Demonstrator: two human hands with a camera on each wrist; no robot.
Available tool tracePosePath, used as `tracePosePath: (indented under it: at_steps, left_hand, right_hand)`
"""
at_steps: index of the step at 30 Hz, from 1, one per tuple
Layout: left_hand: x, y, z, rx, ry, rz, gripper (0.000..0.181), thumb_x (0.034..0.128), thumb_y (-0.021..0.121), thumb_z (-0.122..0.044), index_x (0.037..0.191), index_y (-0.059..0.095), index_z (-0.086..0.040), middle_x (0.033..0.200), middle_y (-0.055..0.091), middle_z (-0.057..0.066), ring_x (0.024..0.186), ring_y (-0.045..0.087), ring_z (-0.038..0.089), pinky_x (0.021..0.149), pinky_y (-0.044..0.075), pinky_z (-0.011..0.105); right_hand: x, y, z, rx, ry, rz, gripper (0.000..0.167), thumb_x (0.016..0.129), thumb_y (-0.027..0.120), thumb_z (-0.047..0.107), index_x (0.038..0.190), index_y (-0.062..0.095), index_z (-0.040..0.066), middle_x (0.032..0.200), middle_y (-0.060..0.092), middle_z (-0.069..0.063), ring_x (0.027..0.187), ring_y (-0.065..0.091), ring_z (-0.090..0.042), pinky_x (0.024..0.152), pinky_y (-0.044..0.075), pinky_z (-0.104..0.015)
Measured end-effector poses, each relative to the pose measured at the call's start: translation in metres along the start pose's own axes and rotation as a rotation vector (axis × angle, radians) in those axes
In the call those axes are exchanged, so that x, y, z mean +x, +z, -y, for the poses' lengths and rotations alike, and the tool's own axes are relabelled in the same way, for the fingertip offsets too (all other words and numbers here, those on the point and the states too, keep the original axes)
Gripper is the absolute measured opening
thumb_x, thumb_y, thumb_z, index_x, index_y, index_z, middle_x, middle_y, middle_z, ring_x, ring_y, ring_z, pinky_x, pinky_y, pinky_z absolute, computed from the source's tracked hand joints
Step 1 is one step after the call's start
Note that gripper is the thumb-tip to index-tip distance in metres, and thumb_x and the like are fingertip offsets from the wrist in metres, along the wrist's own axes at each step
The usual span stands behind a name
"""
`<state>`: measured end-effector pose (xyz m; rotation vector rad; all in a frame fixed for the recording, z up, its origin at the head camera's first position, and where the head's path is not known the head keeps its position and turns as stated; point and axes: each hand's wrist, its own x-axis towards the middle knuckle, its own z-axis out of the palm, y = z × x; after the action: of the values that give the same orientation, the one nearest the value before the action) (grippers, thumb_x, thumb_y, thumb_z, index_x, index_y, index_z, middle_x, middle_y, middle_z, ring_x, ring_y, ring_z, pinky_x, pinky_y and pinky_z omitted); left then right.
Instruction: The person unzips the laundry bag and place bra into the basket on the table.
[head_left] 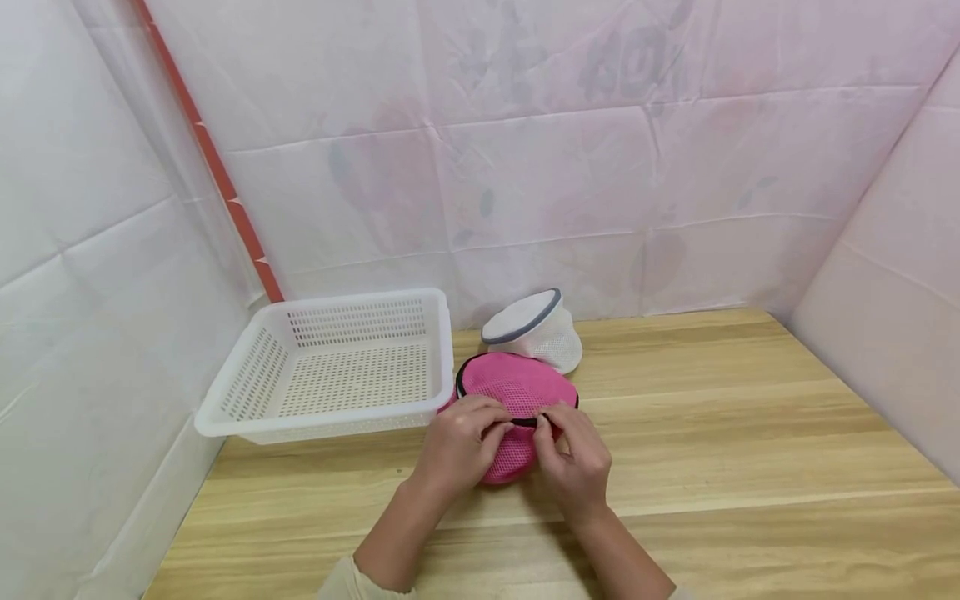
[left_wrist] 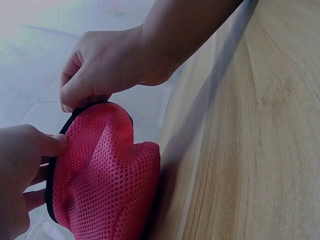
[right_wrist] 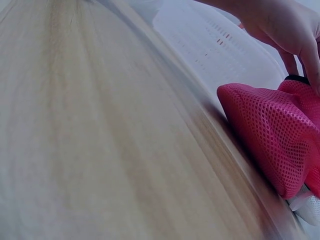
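Both hands are closed in a pinch on the black edging [head_left: 527, 422] of a pink mesh bag [head_left: 498, 379], which sits on the desk [head_left: 750, 433] just to the right of the white basket [head_left: 322, 419]. The left hand [head_left: 459, 442] is the one nearer the basket. The left wrist view shows its thumb on the near side of the edging and its fingers spread behind. The right hand [head_left: 577, 467], farther to the right of the basket, is bent at the wrist, with its thumb and bent forefinger on the same edging. The fingertips of the two hands lie near each other, a short straight stretch of edging between them. Both forearms angle inward; a pale sleeve [head_left: 360, 583] shows at the left one. A white mesh bag [head_left: 562, 343] with a grey rim stands tilted right of the basket's far end, behind the pink bag.
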<state>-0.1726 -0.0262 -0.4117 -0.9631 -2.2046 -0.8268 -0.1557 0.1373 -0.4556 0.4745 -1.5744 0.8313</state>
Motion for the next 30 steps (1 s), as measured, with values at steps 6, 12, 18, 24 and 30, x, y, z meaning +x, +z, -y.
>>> tracePosePath:
  at_steps: [6,12,18,24,30]
  left_hand:
    - [0.001,0.0,0.0,0.02,0.016,0.009,0.007,0.0794,0.082,-0.011,0.085,0.078,-0.013,0.087,0.072,-0.004,0.086,0.067,0.009,0.083,0.055,0.023]
    - [0.0,0.001,0.0,0.058,0.058,0.027,0.014,0.0807,0.081,-0.017,0.093,0.078,-0.013,0.093,0.072,-0.003,0.092,0.066,0.011,0.089,0.055,0.025]
    - [0.0,0.006,-0.003,0.061,0.102,0.04,0.02,0.0832,0.08,-0.021,0.101,0.078,-0.011,0.098,0.071,-0.002,0.097,0.063,0.012,0.093,0.051,0.026]
    - [0.002,0.012,-0.006,0.061,0.115,0.048,0.018,0.0853,0.076,-0.017,0.102,0.078,-0.011,0.097,0.068,-0.002,0.093,0.061,0.013,0.087,0.052,0.024]
    - [0.004,0.016,-0.008,0.027,0.125,-0.014,0.009,0.0838,0.077,-0.012,0.092,0.079,-0.011,0.089,0.068,-0.002,0.086,0.061,0.012,0.08,0.053,0.022]
  right_hand:
    - [0.001,0.0,-0.001,0.008,0.042,0.002,0.017,0.09,0.069,0.008,0.081,0.07,-0.007,0.075,0.069,-0.016,0.074,0.065,-0.036,0.093,0.054,-0.028]
    - [0.002,0.001,0.002,0.021,0.012,0.0,0.021,0.092,0.068,0.009,0.083,0.072,-0.009,0.076,0.069,-0.018,0.073,0.065,-0.035,0.091,0.054,-0.027]
    - [0.002,0.002,0.004,0.047,-0.032,0.002,0.019,0.092,0.068,0.006,0.085,0.072,-0.011,0.078,0.07,-0.019,0.075,0.065,-0.034,0.088,0.053,-0.025]
    - [0.0,0.003,0.002,0.066,-0.054,-0.004,0.015,0.09,0.069,0.004,0.085,0.072,-0.01,0.079,0.07,-0.018,0.075,0.065,-0.032,0.087,0.053,-0.025]
    - [0.0,0.003,0.001,0.046,-0.064,-0.002,0.015,0.091,0.068,0.005,0.085,0.072,-0.008,0.079,0.07,-0.017,0.075,0.065,-0.031,0.086,0.053,-0.025]
